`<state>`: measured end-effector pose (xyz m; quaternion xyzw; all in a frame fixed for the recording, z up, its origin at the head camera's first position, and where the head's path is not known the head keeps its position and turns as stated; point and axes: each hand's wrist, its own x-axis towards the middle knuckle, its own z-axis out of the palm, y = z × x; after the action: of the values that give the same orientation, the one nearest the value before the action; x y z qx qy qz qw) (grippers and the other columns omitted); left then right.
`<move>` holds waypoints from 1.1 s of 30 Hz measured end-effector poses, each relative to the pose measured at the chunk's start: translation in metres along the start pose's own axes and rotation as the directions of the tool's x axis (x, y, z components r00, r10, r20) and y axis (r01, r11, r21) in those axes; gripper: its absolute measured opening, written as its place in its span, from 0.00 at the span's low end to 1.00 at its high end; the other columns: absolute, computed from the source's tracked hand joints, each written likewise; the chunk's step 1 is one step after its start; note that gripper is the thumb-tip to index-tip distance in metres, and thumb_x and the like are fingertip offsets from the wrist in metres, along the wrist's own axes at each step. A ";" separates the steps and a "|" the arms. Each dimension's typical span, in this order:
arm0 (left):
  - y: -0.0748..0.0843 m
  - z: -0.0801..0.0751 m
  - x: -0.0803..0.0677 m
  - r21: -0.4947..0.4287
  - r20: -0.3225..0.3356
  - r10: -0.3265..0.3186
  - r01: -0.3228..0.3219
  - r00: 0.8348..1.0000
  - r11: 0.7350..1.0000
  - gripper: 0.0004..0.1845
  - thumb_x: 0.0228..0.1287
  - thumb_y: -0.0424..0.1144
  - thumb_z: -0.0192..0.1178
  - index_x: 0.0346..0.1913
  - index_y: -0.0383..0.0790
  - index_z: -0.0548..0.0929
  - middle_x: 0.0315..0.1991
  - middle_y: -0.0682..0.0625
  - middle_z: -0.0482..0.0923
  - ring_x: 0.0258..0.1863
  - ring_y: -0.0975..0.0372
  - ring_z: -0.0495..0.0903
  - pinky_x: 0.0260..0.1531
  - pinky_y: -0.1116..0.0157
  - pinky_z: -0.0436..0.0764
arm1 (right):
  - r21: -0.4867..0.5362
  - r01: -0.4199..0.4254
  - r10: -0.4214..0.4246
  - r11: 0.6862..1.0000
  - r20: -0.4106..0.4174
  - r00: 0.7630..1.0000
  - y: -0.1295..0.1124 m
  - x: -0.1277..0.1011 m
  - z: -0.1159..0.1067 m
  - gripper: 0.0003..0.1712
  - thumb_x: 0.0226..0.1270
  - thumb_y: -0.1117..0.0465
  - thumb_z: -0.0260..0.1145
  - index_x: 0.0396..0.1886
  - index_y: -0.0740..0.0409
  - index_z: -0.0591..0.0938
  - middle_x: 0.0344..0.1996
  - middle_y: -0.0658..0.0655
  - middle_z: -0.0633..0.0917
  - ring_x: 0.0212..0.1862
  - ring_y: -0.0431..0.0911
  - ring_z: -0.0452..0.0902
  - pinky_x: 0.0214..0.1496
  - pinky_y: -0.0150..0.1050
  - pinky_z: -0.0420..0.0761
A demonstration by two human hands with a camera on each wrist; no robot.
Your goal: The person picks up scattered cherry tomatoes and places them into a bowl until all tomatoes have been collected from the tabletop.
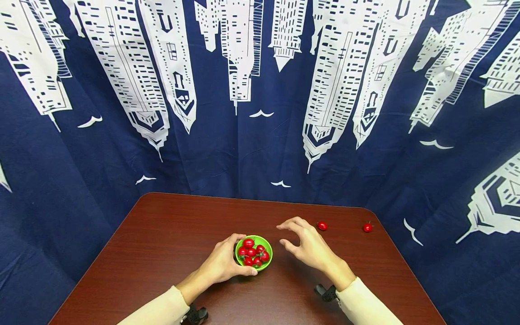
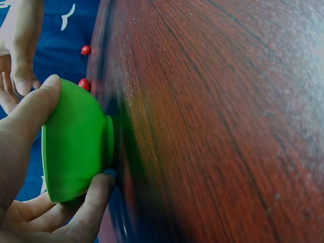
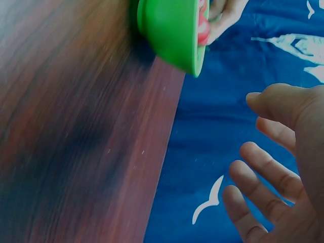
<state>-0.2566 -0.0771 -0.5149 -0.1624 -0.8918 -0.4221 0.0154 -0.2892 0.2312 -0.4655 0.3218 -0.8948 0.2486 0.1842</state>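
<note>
A small green bowl (image 2: 76, 142) stands on the table, holding several red cherry tomatoes (image 1: 251, 252), some with green stems. My left hand (image 1: 221, 262) grips it from the left, thumb on the near side and fingers around the far side. To the right of the bowl, my right hand (image 1: 310, 246) hovers above the table, fingers loosely bent and apart, with nothing in it. In the right wrist view its fingers (image 3: 253, 177) are spread, away from the bowl. Just beyond that hand lies a loose cherry tomato (image 1: 322, 225).
Another cherry tomato (image 1: 367, 227) lies near the right edge of the brown wood-grain table (image 1: 183, 225). Behind the table hangs a dark blue curtain (image 1: 219, 149) with white buildings and birds on it.
</note>
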 end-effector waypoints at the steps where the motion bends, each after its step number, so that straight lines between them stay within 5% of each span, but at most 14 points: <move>1: 0.000 0.000 0.000 -0.002 0.000 -0.001 0.001 1.000 1.000 0.55 0.47 0.56 0.96 0.76 0.39 0.80 0.68 0.41 0.89 0.65 0.49 0.89 0.68 0.44 0.90 | -0.002 -0.003 0.003 1.000 -0.009 1.000 0.003 0.000 0.000 0.23 0.71 0.61 0.86 0.63 0.47 0.93 0.60 0.48 0.92 0.65 0.49 0.91 0.70 0.56 0.91; 19: 0.003 0.000 0.000 -0.008 0.007 -0.031 0.031 0.999 0.999 0.56 0.46 0.55 0.96 0.77 0.39 0.80 0.70 0.41 0.88 0.68 0.48 0.88 0.70 0.42 0.89 | -0.020 -0.136 0.134 0.990 -0.074 0.988 0.056 -0.010 0.000 0.27 0.68 0.59 0.88 0.65 0.57 0.92 0.62 0.57 0.91 0.65 0.57 0.90 0.68 0.62 0.89; 33: 0.004 -0.001 0.000 0.007 0.003 -0.035 0.035 0.999 0.999 0.57 0.45 0.56 0.97 0.77 0.40 0.80 0.69 0.41 0.89 0.67 0.48 0.87 0.69 0.43 0.88 | -0.030 -0.323 0.321 0.946 -0.065 0.945 0.101 -0.022 -0.007 0.31 0.72 0.55 0.86 0.71 0.58 0.90 0.67 0.66 0.88 0.69 0.67 0.82 0.74 0.68 0.82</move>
<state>-0.2552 -0.0754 -0.5116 -0.1472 -0.8959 -0.4191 0.0073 -0.3396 0.3131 -0.5037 0.1602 -0.9343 0.2669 0.1738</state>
